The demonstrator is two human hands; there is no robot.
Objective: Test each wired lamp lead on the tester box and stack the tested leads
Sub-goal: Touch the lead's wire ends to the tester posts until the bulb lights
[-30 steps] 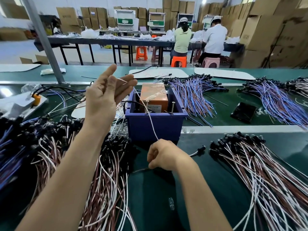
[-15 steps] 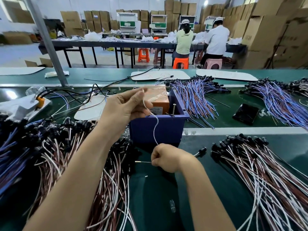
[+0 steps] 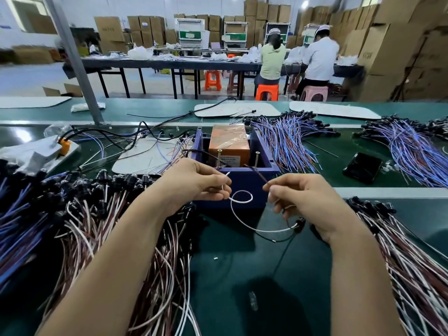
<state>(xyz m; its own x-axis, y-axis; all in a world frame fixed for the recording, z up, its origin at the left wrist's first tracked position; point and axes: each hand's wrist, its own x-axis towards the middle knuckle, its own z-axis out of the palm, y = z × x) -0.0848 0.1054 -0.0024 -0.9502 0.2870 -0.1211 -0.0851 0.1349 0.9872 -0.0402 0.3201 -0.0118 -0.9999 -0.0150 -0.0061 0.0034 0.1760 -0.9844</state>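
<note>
The tester box [image 3: 242,187] is a blue tub holding an orange block [image 3: 229,144], with two upright screws [image 3: 256,160] at its near rim. I hold one lamp lead [image 3: 242,197] in front of it. My left hand [image 3: 194,183] pinches the white wire's end, which loops below the fingers. My right hand [image 3: 308,200] pinches the brown wire, whose tip points up toward the right screw. The lead's black lamp socket [image 3: 299,223] hangs under my right hand. Neither wire tip touches a screw.
A heap of brown-and-white leads [image 3: 101,214] lies left of me, another heap [image 3: 412,258] at my right. Blue leads [image 3: 288,139] spread behind the box. A black phone [image 3: 362,167] lies at right. Two seated people [image 3: 320,57] work at a far table.
My left hand came down from above the box to its front rim. My right hand rose off the table, and now pinches the brown wire near the right screw.
</note>
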